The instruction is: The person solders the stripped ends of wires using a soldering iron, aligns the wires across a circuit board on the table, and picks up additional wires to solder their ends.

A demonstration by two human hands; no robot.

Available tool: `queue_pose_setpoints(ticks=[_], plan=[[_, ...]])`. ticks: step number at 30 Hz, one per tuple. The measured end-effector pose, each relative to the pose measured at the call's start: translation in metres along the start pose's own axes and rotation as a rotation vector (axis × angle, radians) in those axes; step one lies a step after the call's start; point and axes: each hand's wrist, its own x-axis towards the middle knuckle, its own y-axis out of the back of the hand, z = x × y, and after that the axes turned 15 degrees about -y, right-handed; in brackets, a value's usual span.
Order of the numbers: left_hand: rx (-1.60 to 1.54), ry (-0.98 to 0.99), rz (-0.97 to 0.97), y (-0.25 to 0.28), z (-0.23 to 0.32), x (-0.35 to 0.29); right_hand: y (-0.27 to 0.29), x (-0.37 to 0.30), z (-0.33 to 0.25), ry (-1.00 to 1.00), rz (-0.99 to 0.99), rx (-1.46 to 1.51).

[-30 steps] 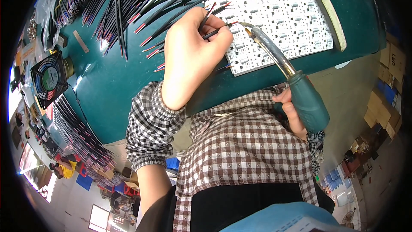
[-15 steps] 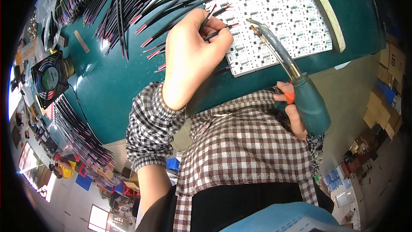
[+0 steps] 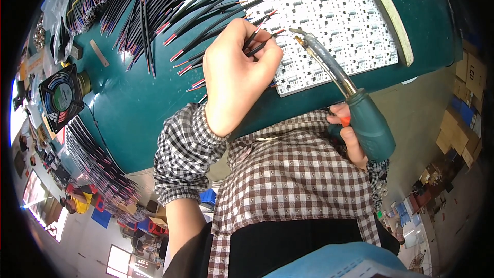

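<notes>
My left hand [image 3: 239,74] is closed in a pinch over the left edge of a white circuit board panel [image 3: 337,18] dotted with small dark parts. Between its fingers is a black cable [image 3: 256,50] with a bare end that points at the panel; a second cable passes close by the fingers. My right hand [image 3: 354,144] grips the green handle of a soldering iron [image 3: 371,123]. The iron's bent tip hangs just right of the cable end, with a thin metal tube running beside it. Several black cables [image 3: 206,31] lie with one end over the panel's left edge.
A pile of loose cables [image 3: 146,15] and tied bundles [image 3: 92,0] cover the far left of the green table [image 3: 134,134]. A small fan [image 3: 62,92] stands at the left edge. A pale curved strip [image 3: 388,15] borders the panel's right side. Cardboard boxes [image 3: 463,113] are stacked beyond the table.
My left hand has shifted slightly nearer to me and to the right with the cable. The iron's tip has come a little left and nearer, toward the cable end.
</notes>
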Motion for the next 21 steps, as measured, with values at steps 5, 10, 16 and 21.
queue_pose_setpoints(ticks=[5, 10, 16, 21], plan=[[0.008, 0.012, -0.025, 0.003, 0.0, 0.001, 0.003, 0.001, 0.004, 0.019, 0.021, 0.013], [0.009, 0.016, -0.02, 0.002, 0.001, 0.002, 0.002, 0.003, -0.007, 0.043, -0.07, -0.117], [0.002, 0.006, -0.015, 0.002, 0.0, 0.002, -0.001, 0.002, -0.008, 0.001, -0.053, -0.104], [0.011, 0.014, -0.015, 0.001, 0.0, 0.001, 0.008, 0.003, 0.003, 0.059, -0.039, -0.149]])
